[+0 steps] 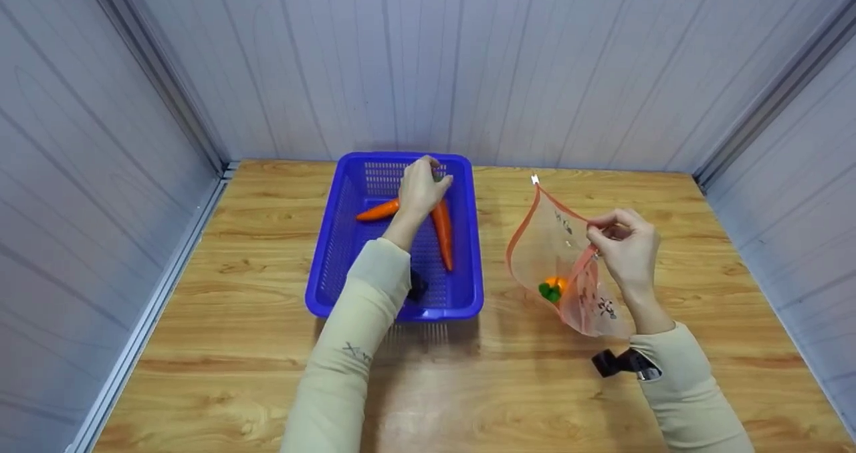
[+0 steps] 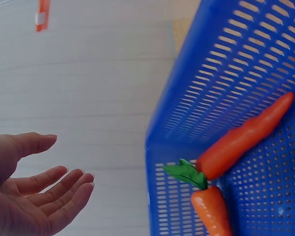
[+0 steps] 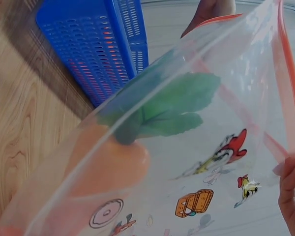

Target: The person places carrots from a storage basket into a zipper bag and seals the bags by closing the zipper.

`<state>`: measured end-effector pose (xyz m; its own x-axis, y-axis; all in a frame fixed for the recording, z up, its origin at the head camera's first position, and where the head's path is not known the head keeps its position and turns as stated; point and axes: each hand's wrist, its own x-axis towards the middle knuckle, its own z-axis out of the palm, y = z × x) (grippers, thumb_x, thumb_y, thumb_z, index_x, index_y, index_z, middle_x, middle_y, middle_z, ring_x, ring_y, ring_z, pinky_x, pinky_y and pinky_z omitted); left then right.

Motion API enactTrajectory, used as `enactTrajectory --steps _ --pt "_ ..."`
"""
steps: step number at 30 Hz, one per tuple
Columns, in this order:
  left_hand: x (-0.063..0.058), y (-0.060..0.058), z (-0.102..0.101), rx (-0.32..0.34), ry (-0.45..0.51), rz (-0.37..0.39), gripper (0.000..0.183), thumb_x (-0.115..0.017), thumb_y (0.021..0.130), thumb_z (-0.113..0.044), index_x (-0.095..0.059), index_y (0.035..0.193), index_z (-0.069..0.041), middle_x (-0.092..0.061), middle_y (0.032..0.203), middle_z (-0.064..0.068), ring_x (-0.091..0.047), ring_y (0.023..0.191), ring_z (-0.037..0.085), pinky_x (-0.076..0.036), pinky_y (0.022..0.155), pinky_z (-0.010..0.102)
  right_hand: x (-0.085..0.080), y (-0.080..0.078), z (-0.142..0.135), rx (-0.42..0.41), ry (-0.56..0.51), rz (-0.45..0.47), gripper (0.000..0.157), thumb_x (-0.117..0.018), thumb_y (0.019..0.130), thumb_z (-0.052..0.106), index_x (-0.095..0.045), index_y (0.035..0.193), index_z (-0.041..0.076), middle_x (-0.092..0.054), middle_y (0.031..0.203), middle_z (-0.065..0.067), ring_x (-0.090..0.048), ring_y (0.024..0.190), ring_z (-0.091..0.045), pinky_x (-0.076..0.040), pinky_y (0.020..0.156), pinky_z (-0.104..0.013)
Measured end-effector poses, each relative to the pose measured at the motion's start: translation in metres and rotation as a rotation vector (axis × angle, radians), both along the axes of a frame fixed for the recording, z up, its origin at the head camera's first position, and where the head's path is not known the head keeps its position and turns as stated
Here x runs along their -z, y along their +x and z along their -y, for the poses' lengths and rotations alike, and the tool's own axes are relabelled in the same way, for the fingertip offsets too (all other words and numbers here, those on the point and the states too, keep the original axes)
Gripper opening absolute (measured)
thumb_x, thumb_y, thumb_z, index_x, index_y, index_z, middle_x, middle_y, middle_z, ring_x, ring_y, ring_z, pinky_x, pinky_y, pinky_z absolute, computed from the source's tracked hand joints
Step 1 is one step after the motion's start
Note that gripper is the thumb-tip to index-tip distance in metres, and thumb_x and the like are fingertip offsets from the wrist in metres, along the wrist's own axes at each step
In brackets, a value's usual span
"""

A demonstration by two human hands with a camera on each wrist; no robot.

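My left hand [image 1: 421, 185] is over the far part of the blue basket [image 1: 321, 265], fingers loosely bent and holding nothing. In the left wrist view, its thumb and fingers [image 2: 71, 196] are apart. Inside the basket lie an orange carrot [image 2: 211, 211] with green leaves [image 2: 184, 172] and a redder carrot [image 2: 248, 137]. My right hand [image 1: 628, 245] pinches the edge of a clear zip bag [image 1: 542, 239] with an orange-red rim, its mouth spread wide. Another carrot [image 3: 108, 162] with a green top [image 3: 172, 105] lies inside the bag, seen through the printed plastic.
The basket and bag are side by side on a wood-grain table [image 1: 247, 292]. Pale panel walls [image 1: 428, 65] close in the back and both sides. A white zip slider [image 1: 535, 179] sits at the bag's far corner. A black wrist camera [image 1: 606, 363] is on the right sleeve.
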<state>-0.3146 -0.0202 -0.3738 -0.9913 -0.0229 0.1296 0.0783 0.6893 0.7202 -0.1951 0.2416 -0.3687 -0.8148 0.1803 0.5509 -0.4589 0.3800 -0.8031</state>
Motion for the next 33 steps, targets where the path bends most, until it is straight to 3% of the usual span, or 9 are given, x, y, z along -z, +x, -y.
enactTrajectory --steps 5,11,16,19,22,23,24,29,33 --pt "0.012 -0.009 0.004 -0.043 -0.047 0.05 0.034 -0.062 0.082 -0.021 -0.058 0.109 -0.001 -0.06 0.105 0.011 -0.056 0.094 0.023 -0.045 0.079 0.033 0.0 0.0 0.002 0.006 -0.002 0.006 0.006 -0.057 0.072 -0.014 -0.062 0.072 -0.012 -0.054 0.069 -0.02 -0.051 0.044 -0.014 -0.042 0.039 -0.017" --pt "0.027 -0.018 0.009 -0.121 -0.063 0.124 0.021 -0.064 0.08 -0.021 -0.06 0.088 -0.002 -0.059 0.084 0.008 -0.053 0.073 0.02 -0.045 0.066 0.037 0.002 0.001 0.002 0.005 -0.014 0.022 0.006 -0.057 0.072 -0.015 -0.062 0.072 -0.013 -0.053 0.069 -0.019 -0.051 0.043 -0.014 -0.042 0.037 -0.017" --pt "0.045 -0.029 0.013 -0.149 -0.039 0.195 0.022 -0.067 0.077 -0.023 -0.057 0.075 -0.003 -0.058 0.078 0.009 -0.054 0.073 0.022 -0.045 0.065 0.038 0.004 0.002 0.004 -0.004 -0.028 0.028 0.007 -0.057 0.073 -0.015 -0.063 0.072 -0.012 -0.052 0.069 -0.019 -0.051 0.042 -0.014 -0.042 0.037 -0.018" --pt "0.096 -0.063 0.021 -0.156 0.0 0.118 0.029 -0.07 0.073 -0.024 -0.049 0.059 -0.01 -0.05 0.062 0.004 -0.047 0.059 0.019 -0.041 0.052 0.032 0.004 0.001 0.004 -0.003 -0.02 0.025 0.008 -0.056 0.073 -0.015 -0.063 0.072 -0.012 -0.053 0.069 -0.019 -0.051 0.043 -0.014 -0.043 0.038 -0.019" --pt "0.16 -0.112 0.028 -0.157 0.022 0.087 0.037 -0.071 0.069 -0.026 -0.041 0.051 -0.014 -0.041 0.054 0.001 -0.041 0.055 0.019 -0.034 0.048 0.03 0.005 0.001 0.005 -0.002 -0.015 0.024 0.008 -0.056 0.073 -0.015 -0.063 0.072 -0.012 -0.053 0.069 -0.019 -0.051 0.043 -0.014 -0.043 0.038 -0.02" --pt "0.188 -0.132 0.03 -0.172 0.02 0.072 0.037 -0.072 0.067 -0.028 -0.041 0.051 -0.014 -0.041 0.053 0.001 -0.041 0.054 0.019 -0.033 0.047 0.03 0.005 0.001 0.005 -0.003 -0.016 0.025 0.007 -0.056 0.073 -0.015 -0.063 0.073 -0.012 -0.053 0.069 -0.019 -0.051 0.043 -0.014 -0.043 0.038 -0.019" --pt "0.205 -0.144 0.031 -0.179 0.029 0.097 0.036 -0.073 0.066 -0.029 -0.043 0.053 -0.014 -0.044 0.054 0.001 -0.043 0.055 0.019 -0.036 0.047 0.03 0.006 0.001 0.005 -0.006 -0.019 0.028 0.006 -0.056 0.073 -0.015 -0.062 0.073 -0.013 -0.053 0.069 -0.02 -0.051 0.043 -0.015 -0.043 0.038 -0.02" --pt "0.28 -0.192 0.032 -0.201 0.149 0.218 0.038 -0.077 0.059 -0.04 -0.052 0.065 -0.012 -0.055 0.061 0.004 -0.055 0.047 0.02 -0.045 0.038 0.031 0.007 0.003 0.005 -0.008 -0.019 0.043 0.005 -0.057 0.072 -0.015 -0.062 0.072 -0.013 -0.053 0.069 -0.021 -0.051 0.043 -0.016 -0.043 0.038 -0.02" --pt "0.328 -0.22 0.032 -0.198 0.242 0.293 0.045 -0.078 0.053 -0.049 -0.062 0.072 -0.011 -0.061 0.068 0.004 -0.058 0.052 0.02 -0.048 0.041 0.032 0.006 0.004 0.005 -0.001 -0.013 0.041 0.006 -0.057 0.072 -0.016 -0.062 0.072 -0.012 -0.054 0.068 -0.021 -0.052 0.043 -0.015 -0.043 0.039 -0.018"
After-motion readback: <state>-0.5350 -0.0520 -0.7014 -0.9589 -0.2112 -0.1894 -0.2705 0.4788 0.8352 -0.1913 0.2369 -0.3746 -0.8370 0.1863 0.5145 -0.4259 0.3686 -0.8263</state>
